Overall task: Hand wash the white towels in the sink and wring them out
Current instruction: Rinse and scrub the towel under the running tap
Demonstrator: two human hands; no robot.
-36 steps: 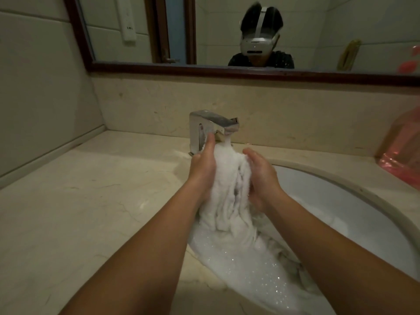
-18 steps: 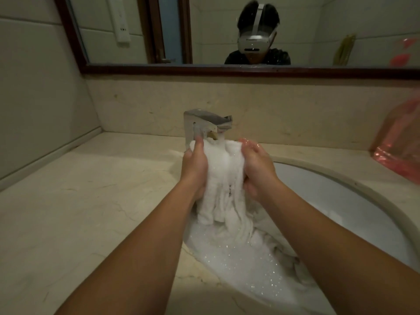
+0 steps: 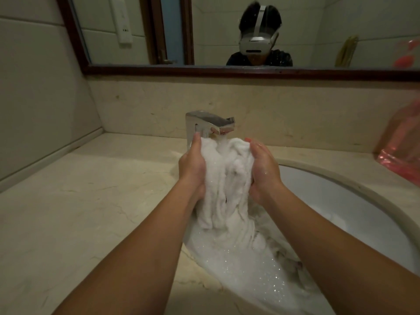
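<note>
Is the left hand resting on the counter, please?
No, the left hand grips the towel, held up under the tap.

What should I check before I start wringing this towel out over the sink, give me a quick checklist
1. Both hands on the cloth: ok. The left hand and right hand grip the bunched white towel from either side.
2. Towel over the sink: ok, its lower end trails into the basin.
3. Faucet off: not ok, water runs onto the towel's top.
4. Soap rinsed out: not ok, foam covers the water below the towel.
5. Drain open: cannot tell, the foam hides it.
6. Pink plastic bag away from the hands: ok, it sits on the counter to the right.
</note>
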